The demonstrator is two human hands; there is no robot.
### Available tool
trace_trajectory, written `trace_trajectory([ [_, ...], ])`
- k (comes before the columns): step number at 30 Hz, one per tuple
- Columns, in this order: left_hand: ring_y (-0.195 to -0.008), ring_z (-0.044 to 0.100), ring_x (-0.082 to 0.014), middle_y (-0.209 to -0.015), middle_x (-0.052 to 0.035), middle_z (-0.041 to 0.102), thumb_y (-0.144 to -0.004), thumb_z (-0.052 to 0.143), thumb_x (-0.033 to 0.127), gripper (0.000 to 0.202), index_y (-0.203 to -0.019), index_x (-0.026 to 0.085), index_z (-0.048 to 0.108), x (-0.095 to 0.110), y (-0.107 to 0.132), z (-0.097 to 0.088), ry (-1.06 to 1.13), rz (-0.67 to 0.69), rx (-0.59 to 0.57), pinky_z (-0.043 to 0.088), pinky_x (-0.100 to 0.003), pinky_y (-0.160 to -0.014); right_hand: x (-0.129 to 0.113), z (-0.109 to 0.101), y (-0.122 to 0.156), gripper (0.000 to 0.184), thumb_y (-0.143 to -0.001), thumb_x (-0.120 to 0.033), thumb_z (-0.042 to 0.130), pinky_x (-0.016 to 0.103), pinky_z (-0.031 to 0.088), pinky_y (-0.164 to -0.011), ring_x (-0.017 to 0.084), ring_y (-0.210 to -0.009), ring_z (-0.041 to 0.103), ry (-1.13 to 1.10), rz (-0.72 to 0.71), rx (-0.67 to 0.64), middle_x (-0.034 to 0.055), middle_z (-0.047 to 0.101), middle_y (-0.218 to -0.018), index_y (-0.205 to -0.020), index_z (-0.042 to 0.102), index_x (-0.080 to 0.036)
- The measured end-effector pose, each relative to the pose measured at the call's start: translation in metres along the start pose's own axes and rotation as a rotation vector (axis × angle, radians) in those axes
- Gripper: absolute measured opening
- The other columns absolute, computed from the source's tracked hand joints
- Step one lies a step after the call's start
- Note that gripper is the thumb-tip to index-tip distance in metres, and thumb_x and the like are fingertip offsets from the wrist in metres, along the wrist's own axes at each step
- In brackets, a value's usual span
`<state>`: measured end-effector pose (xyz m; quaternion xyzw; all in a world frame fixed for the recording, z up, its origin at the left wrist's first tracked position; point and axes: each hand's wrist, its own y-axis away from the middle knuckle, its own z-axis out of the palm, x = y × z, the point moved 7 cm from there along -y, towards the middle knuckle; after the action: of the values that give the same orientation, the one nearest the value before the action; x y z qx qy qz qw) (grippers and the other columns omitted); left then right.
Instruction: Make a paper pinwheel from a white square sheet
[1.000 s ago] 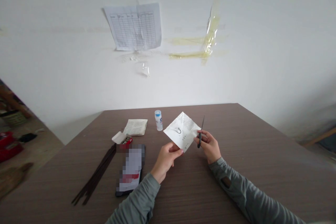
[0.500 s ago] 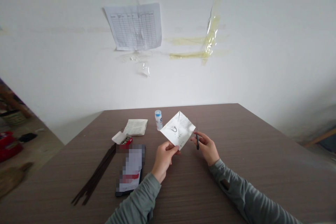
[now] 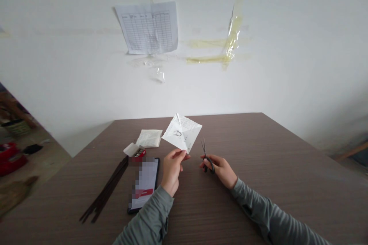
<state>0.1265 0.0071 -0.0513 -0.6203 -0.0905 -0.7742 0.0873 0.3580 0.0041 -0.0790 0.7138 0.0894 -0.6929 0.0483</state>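
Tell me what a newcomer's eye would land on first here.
The folded paper stands out first, held up by a corner in the left hand above the middle of the table. Just right of it, the right hand holds small scissors, blades slightly apart and pointing up. On the wall behind, a printed sheet and yellowed tape catch the eye.

Left hand [image 3: 171,168] pinching folded paper [image 3: 182,132], right hand [image 3: 220,168] gripping scissors [image 3: 206,153], blades seemingly parted
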Motion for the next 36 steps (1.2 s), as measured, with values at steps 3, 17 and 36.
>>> trace_trajectory([
  [3, -0.092, 0.097, -0.0334, -0.096, -0.0127, 0.096, -0.071, 0.107, 0.043, 0.033, -0.084, 0.023, 0.085, 0.001, 0.001, 0.001, 0.012, -0.008, -0.007, 0.036, -0.021, -0.049, -0.005, 0.008, 0.005, 0.089, -0.086, -0.103, 0.095, 0.053, 0.074, -0.094, 0.035, -0.089, 0.088, 0.046, -0.008, -0.073, 0.0142, 0.095, -0.098, -0.121, 0.094, -0.021],
  [17, -0.082, 0.092, -0.0277, -0.092, -0.0104, 0.094, -0.064, 0.105, 0.051, 0.041, -0.08, 0.024, 0.078, 0.006, 0.004, 0.006, 0.001, 0.018, -0.023, 0.031, -0.02, -0.05, -0.009, 0.023, 0.011, 0.071, -0.086, -0.088, 0.098, 0.053, 0.071, -0.084, 0.036, -0.077, 0.081, 0.145, -0.033, -0.142, 0.0133, 0.089, -0.083, -0.112, 0.097, -0.022],
  [36, -0.084, 0.092, -0.0285, -0.094, -0.0114, 0.095, -0.07, 0.105, 0.046, 0.035, -0.081, 0.024, 0.08, 0.006, 0.006, 0.009, -0.022, 0.007, -0.048, 0.032, -0.021, -0.049, -0.01, 0.029, 0.012, 0.075, -0.076, -0.096, 0.104, 0.049, 0.073, -0.079, 0.034, -0.075, 0.081, 0.128, 0.019, -0.178, 0.0126, 0.09, -0.083, -0.099, 0.095, -0.025],
])
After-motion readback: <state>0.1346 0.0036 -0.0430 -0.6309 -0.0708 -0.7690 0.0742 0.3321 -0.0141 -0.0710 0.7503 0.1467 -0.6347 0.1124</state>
